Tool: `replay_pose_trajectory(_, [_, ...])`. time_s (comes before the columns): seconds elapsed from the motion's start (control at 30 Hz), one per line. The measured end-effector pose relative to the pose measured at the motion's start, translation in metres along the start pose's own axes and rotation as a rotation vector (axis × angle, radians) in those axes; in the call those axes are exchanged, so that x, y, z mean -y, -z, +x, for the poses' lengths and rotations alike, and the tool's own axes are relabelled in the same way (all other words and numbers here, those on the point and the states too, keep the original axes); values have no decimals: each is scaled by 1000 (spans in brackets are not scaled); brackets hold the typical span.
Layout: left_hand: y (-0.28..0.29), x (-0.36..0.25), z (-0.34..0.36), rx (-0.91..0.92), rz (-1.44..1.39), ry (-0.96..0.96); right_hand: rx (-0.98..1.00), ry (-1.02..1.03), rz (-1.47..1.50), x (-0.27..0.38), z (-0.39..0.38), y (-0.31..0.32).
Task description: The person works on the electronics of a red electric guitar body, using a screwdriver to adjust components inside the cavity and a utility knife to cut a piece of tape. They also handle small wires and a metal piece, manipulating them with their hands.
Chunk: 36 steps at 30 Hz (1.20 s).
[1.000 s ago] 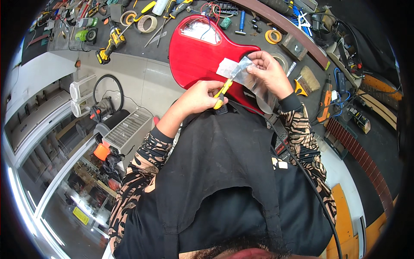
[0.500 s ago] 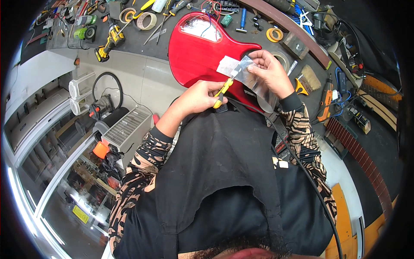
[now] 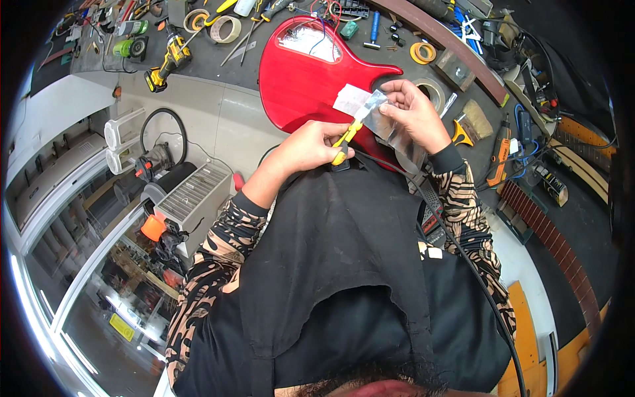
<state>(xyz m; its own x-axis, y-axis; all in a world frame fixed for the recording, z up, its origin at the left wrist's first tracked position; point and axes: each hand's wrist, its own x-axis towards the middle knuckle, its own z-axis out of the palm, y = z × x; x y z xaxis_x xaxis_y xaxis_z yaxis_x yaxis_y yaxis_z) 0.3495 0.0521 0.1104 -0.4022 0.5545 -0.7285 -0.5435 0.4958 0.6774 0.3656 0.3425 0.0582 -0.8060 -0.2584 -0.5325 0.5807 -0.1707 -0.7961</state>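
My left hand (image 3: pixel 317 149) is closed round a yellow-and-black hand tool (image 3: pixel 345 142), whose tip meets a thin, shiny sheet (image 3: pixel 391 135). My right hand (image 3: pixel 411 114) pinches that sheet near its upper end. Beneath and beyond both hands lies a red guitar body (image 3: pixel 291 86), with a foil-lined cavity (image 3: pixel 309 40) and loose wires at the top. A white paper piece (image 3: pixel 350 98) sits on the guitar just left of the sheet.
The dark bench (image 3: pixel 99 53) carries a cordless drill (image 3: pixel 172 56), tape rolls (image 3: pixel 226 30), a wide brush (image 3: pixel 475 122), an orange tool (image 3: pixel 497 165) and a fretted neck (image 3: pixel 549 241). A grey machine (image 3: pixel 192 205) stands at left. A black cable (image 3: pixel 436 221) crosses my apron.
My left hand has shifted slightly right with the tool, its tip a little further onto the shiny sheet. My right hand keeps its pinch in nearly the same place.
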Motion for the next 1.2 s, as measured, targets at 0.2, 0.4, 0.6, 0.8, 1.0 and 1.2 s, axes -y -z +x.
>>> replay_pose_trajectory(0.2, [0, -8, 0, 21, 58, 10, -37, 35, 33, -1, -1, -2])
replay_pose_trajectory(0.4, [-2, -8, -1, -4, 88, 7, -35, 47, 27, -7, -2, 0])
replay_pose_trajectory(0.6, [-4, -10, -3, -9, 64, 7, 3, 2, 9, -4, -5, 2])
replay_pose_trajectory(0.8, [-1, -16, -2, -42, 216, -16, -5, -14, -15, -1, -7, 2])
replay_pose_trajectory(1.0, [-2, -11, 1, -70, 228, -36, -11, 3, -46, 0, -7, 2])
replay_pose_trajectory(1.2, [-5, -12, 4, -64, 196, -67, -12, 26, -15, -2, -8, -6])
